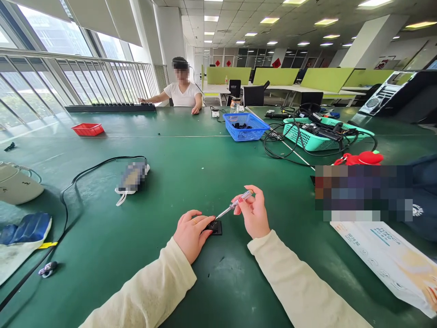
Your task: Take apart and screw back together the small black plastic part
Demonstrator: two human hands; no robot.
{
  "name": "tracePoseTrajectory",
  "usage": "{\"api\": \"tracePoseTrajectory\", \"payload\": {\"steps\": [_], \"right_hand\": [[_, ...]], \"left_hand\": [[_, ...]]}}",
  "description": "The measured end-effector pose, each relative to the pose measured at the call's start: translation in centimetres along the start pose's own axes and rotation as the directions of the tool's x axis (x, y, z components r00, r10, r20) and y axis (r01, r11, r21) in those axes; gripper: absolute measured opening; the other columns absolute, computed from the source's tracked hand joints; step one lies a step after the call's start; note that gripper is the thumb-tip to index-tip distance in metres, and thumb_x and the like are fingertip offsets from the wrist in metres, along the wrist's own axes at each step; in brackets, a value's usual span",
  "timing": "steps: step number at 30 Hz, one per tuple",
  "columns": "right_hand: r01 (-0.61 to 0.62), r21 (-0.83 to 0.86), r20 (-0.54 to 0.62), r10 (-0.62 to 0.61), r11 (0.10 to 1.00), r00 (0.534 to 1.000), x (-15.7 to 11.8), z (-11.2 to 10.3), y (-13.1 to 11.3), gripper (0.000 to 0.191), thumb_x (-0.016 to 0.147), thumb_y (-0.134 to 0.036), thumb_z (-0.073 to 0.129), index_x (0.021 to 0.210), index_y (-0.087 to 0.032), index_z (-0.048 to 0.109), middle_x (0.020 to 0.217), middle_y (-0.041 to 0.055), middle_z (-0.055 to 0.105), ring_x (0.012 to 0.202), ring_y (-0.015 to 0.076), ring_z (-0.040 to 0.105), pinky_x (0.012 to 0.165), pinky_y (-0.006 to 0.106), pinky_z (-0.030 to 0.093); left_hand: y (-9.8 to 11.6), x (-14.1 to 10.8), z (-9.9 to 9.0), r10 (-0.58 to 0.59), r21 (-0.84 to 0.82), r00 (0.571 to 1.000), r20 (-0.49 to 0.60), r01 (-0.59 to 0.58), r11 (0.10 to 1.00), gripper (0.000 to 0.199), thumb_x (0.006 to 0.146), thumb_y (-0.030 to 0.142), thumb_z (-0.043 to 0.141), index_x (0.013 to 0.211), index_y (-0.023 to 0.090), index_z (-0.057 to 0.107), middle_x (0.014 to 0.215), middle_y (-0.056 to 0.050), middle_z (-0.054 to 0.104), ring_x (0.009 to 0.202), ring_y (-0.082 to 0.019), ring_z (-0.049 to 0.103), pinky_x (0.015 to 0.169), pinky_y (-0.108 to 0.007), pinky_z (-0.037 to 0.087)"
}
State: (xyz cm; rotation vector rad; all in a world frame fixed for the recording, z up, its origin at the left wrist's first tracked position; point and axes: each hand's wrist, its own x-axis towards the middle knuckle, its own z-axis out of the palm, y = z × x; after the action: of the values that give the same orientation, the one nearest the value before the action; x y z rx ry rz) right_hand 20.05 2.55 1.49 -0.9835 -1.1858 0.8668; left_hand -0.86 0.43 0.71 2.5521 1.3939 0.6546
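In the head view, my right hand (254, 212) grips a screwdriver (241, 198) with a clear handle. The screwdriver slants down to the left, its tip at the upper edge of a small flat black part (215, 228) on the green table. My left hand (194, 231) holds that black part from its left side, fingertips and thumb pressed on it. Small details on its top are too fine to make out, and my fingers cover its left end.
A blue basket (246, 133) of small black pieces and a teal basket (307, 142) of tangled cables stand ahead. A red tray (88, 130) sits left. A white package (382, 259) lies right, a black cable (66, 205) left. A person (184, 91) sits opposite.
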Motion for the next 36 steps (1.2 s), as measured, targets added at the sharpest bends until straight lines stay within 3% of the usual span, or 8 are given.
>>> {"api": "tracePoseTrajectory", "payload": {"steps": [24,32,36], "right_hand": [[0.002,-0.061,0.031,0.000,0.998,1.000,-0.19,0.51,-0.03,0.039,0.081,-0.046,0.068,0.105,-0.025,0.045,0.072,-0.0039,0.064,0.053,0.0120,0.060,0.056,0.030,0.054],[-0.107,0.110,0.043,0.103,0.988,0.994,-0.04,0.79,-0.55,0.057,0.075,-0.051,0.073,0.117,-0.024,0.043,0.075,-0.0028,0.067,0.065,0.0157,0.068,0.063,0.034,0.060],[-0.113,0.139,0.047,0.108,0.984,0.993,0.13,0.74,-0.66,0.057,0.074,-0.051,0.074,0.114,-0.024,0.045,0.076,-0.0022,0.068,0.071,0.0168,0.070,0.069,0.037,0.061]], "left_hand": [[0.22,0.09,-0.31,-0.048,-0.028,0.998,0.026,0.049,0.998,0.034,0.087,0.019,0.059,0.120,0.024,0.067,0.103,-0.005,0.076,0.113,-0.031,0.057,0.099,-0.056,0.048],[0.04,0.31,-0.32,-0.028,-0.039,1.000,0.014,0.028,0.999,0.031,0.086,0.020,0.061,0.116,0.025,0.066,0.104,-0.005,0.075,0.111,-0.029,0.057,0.099,-0.053,0.047],[-0.07,0.48,-0.33,-0.005,-0.034,1.000,0.016,0.005,0.999,0.032,0.086,0.020,0.060,0.117,0.025,0.066,0.103,-0.006,0.074,0.111,-0.028,0.057,0.100,-0.052,0.047]]}}
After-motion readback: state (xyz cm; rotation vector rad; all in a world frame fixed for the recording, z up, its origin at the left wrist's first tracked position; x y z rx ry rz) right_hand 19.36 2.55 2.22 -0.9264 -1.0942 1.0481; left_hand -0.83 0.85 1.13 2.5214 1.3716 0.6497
